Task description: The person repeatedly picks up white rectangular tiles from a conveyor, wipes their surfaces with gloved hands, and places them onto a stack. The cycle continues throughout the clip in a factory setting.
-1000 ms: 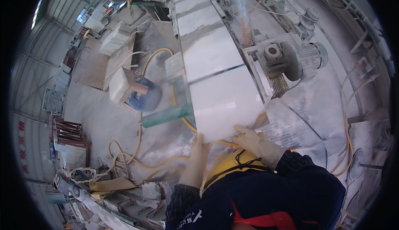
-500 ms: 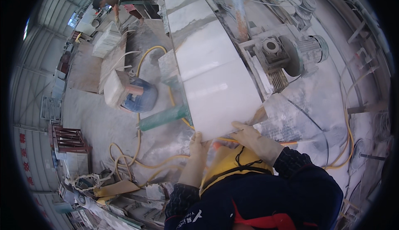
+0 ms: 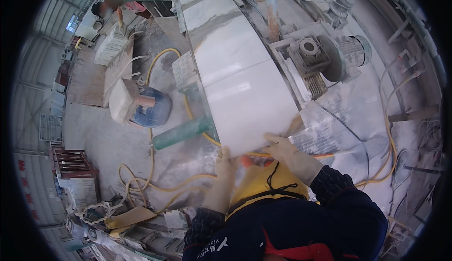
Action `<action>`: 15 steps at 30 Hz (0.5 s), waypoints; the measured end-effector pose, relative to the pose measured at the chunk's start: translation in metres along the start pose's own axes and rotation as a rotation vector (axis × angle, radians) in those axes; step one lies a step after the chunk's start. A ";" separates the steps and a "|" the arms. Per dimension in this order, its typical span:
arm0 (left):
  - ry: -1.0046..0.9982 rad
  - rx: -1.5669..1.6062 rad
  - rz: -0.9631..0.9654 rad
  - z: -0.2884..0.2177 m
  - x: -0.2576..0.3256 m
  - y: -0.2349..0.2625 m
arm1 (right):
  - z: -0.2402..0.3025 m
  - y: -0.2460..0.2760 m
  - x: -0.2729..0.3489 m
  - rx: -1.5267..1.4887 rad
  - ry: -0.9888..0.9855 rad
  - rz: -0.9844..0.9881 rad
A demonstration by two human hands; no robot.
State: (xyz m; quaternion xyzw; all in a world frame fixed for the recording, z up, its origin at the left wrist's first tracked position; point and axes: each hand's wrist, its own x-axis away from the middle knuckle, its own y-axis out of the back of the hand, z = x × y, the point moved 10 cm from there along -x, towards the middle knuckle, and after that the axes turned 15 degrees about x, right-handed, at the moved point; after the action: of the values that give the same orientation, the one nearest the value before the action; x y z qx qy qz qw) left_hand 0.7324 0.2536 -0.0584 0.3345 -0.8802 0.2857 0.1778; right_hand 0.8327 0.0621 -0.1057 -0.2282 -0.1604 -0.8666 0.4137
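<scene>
A white polished stone slab [image 3: 249, 103] lies on the conveyor right in front of me, its near end reaching toward my waist. My left hand [image 3: 225, 167], in a pale glove, grips the slab's near left corner with the thumb on top and the fingers hidden below. At the near right part of the same edge, my gloved right hand [image 3: 284, 152] holds on, thumb over the surface. Beyond a thin seam another white slab [image 3: 230, 49] follows on the belt. A yellow apron [image 3: 263, 183] covers my front.
A dusty motor with gearbox [image 3: 325, 56] sits along the conveyor's right side. To the left are a green roller [image 3: 183, 133], a blue barrel [image 3: 153, 108] and a looping yellow hose [image 3: 150, 167]. Another person [image 3: 110, 6] bends over at the far left.
My view has turned slightly, so the surroundings sit a little further left. Both hands keep their hold on the slab's near edge.
</scene>
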 end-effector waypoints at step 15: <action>0.152 0.382 -0.104 0.004 -0.009 0.001 | -0.020 -0.001 -0.017 -0.696 -0.080 -0.123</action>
State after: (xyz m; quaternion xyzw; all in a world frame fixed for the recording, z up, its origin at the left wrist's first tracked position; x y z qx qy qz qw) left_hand 0.7375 0.2561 -0.0664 0.3844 -0.7758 0.4623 0.1916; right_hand 0.8358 0.0646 -0.1322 -0.3792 0.1149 -0.8830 0.2517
